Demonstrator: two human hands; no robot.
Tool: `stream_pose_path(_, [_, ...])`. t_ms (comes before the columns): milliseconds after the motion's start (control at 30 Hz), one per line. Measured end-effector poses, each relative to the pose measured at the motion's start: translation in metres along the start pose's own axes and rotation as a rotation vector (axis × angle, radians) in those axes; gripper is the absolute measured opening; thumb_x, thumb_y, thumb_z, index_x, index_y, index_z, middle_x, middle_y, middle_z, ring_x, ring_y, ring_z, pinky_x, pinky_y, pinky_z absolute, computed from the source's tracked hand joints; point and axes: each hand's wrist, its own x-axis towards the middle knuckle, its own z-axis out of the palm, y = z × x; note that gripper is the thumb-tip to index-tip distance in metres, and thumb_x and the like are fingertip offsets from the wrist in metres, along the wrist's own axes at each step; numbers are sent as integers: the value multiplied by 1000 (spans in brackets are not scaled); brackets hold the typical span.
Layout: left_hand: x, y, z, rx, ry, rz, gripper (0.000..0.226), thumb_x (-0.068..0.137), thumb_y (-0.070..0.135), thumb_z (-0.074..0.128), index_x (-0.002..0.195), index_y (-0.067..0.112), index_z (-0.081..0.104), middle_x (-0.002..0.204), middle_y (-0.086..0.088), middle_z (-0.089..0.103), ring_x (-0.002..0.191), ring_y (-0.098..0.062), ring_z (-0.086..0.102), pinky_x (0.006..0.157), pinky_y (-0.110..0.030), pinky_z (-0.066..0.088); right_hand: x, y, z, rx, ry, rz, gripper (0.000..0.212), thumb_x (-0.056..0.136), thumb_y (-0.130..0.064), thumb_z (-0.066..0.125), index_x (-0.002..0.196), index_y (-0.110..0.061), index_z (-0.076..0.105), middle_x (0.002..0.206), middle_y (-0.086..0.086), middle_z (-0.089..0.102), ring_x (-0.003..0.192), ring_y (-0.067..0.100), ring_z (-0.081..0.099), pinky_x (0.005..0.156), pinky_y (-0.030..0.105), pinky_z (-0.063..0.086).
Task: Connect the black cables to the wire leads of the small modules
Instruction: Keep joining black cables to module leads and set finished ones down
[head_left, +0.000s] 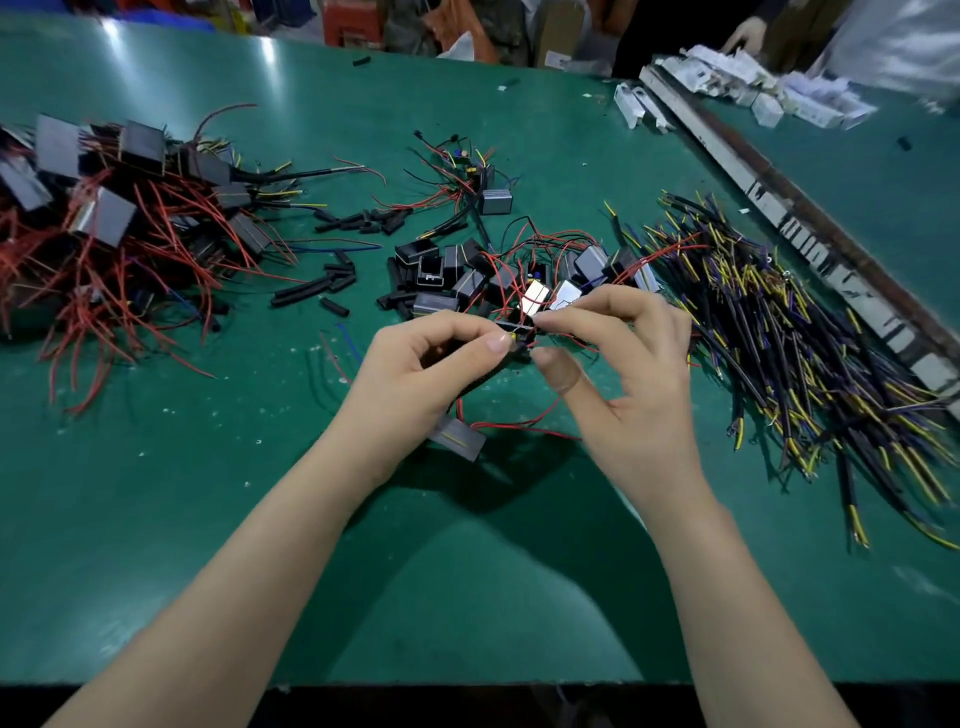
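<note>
Two hands meet just above the middle of the green table (156, 519), working on one small joint: the left hand (415, 374) pinches a black cable (511, 327) between thumb and curled fingers, and the right hand (623, 364) pinches thin wire leads (582, 340) at its fingertips, touching the cable's end. Below the left hand, at about 6 o'clock from the joint, hangs a small grey module (460, 439) with a red lead (519, 427) trailing toward 3 o'clock. At 12 o'clock from the hands lies a cluster of loose modules (467, 280) tangled in red wire. At 3 o'clock a heap of black cables (779, 322) with yellow and blue tips spreads out. At 10 o'clock sits a larger pile of modules with red leads (114, 228), and short black sleeve pieces (332, 283) lie between that pile and the cluster.
</note>
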Motion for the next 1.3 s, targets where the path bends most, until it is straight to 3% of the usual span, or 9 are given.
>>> stream_pose_path(267, [-2, 2, -2, -33, -202, -110, 10, 80, 26, 65, 73, 21, 71, 56, 9, 42, 51, -6, 31, 48, -14, 26, 0, 0, 0, -12, -24, -12, 10, 88, -18, 67, 94, -15, 74, 103, 1, 54, 101, 25, 45, 93, 19, 29])
stream_pose_path(433, [-1, 4, -4, -113, -271, -183, 16, 79, 23, 60, 67, 24, 71, 58, 12, 51, 47, -4, 33, 46, -12, 28, 3, -3, -3, 57, -53, -32, 23, 86, -20, 66, 109, -23, 62, 105, 3, 53, 97, 32, 52, 93, 17, 29])
stream_pose_path(600, [0, 5, -5, -221, -332, -264, 20, 78, 20, 57, 64, 22, 71, 59, 12, 54, 45, -2, 35, 42, -9, 28, 1, -5, -4, 136, -46, -71, 18, 88, -20, 63, 106, -24, 63, 105, 2, 47, 93, 34, 50, 84, 43, 43])
stream_pose_path(733, [1, 3, -6, -228, -339, -271, 19, 79, 21, 57, 66, 23, 72, 58, 12, 53, 46, -2, 35, 43, -9, 28, 2, -6, -5, 114, -43, -79, 9, 89, -22, 62, 94, -21, 70, 102, -1, 48, 92, 28, 50, 85, 35, 39])
stream_pose_path(833, [2, -1, -6, -87, -233, -136, 12, 81, 23, 64, 71, 25, 70, 61, 14, 54, 53, -3, 42, 52, -11, 35, 1, -6, -3, 126, -71, 38, 13, 88, -24, 61, 80, -19, 69, 96, -3, 54, 97, 22, 49, 92, 18, 29])
stream_pose_path(933, [2, -10, -7, 393, -92, 257, 3, 83, 18, 68, 81, 18, 70, 77, 8, 58, 72, -4, 53, 68, -17, 42, 1, -7, 0, 199, -218, 381, 18, 84, -24, 64, 67, -29, 62, 94, -17, 52, 103, 6, 40, 90, 10, 26])
stream_pose_path(1033, [0, -19, -5, 725, -24, 482, 12, 86, 20, 65, 86, 10, 71, 86, 0, 57, 75, -17, 56, 65, -35, 49, 1, -3, 4, 230, -318, 608, 20, 79, -22, 63, 61, -28, 67, 91, -16, 54, 110, 16, 44, 98, 22, 31])
stream_pose_path(1133, [-3, -21, -3, 866, -19, 620, 15, 88, 21, 61, 88, 10, 71, 88, -3, 62, 73, -19, 58, 56, -35, 51, 3, -3, 4, 302, -325, 775, 24, 72, -28, 54, 53, -30, 68, 89, -7, 61, 109, 22, 51, 97, 36, 39])
stream_pose_path(1300, [-3, -19, 2, 864, 7, 597, 13, 87, 22, 63, 87, 12, 71, 87, -1, 61, 73, -18, 57, 57, -34, 50, 5, -4, 1, 364, -297, 785, 28, 74, -23, 55, 51, -31, 69, 80, -12, 65, 98, 11, 57, 89, 31, 41])
